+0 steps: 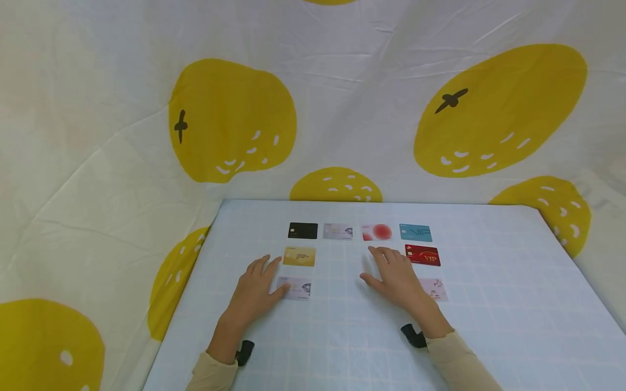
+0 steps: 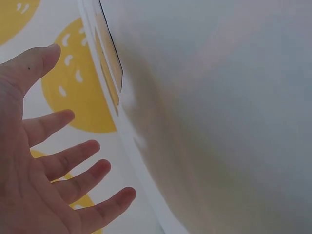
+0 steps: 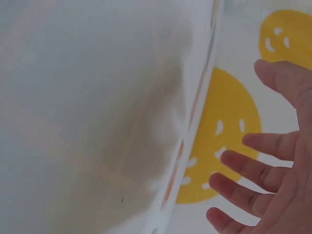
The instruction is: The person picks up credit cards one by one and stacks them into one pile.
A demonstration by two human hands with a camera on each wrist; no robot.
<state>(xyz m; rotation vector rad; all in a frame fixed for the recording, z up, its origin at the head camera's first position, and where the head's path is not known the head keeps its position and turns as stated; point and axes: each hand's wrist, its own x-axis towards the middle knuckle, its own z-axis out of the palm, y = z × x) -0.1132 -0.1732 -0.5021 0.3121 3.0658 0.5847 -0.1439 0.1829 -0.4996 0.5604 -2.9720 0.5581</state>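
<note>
My left hand (image 1: 251,296) has its fingers spread above the table, with nothing held. Its thumb overlaps a pale lilac card (image 1: 302,289), and a gold card (image 1: 299,256) lies just past its fingertips. My right hand (image 1: 398,279) is also empty, fingers extended, left of a red VIP card (image 1: 426,256). Its wrist side partly hides a pink floral card (image 1: 435,289). Across the top run a black card (image 1: 302,231), another lilac card (image 1: 338,232), a white card with a red circle (image 1: 377,232) and a teal VIP card (image 1: 415,232). Both wrist views show the palms apart from the tabletop.
The cards lie flat on a white table (image 1: 342,336) with a faint grid. Behind and to the left hangs a white cloth (image 1: 342,108) printed with large yellow fruit. A black strap piece (image 1: 414,336) shows at the right wrist, another (image 1: 244,353) at the left.
</note>
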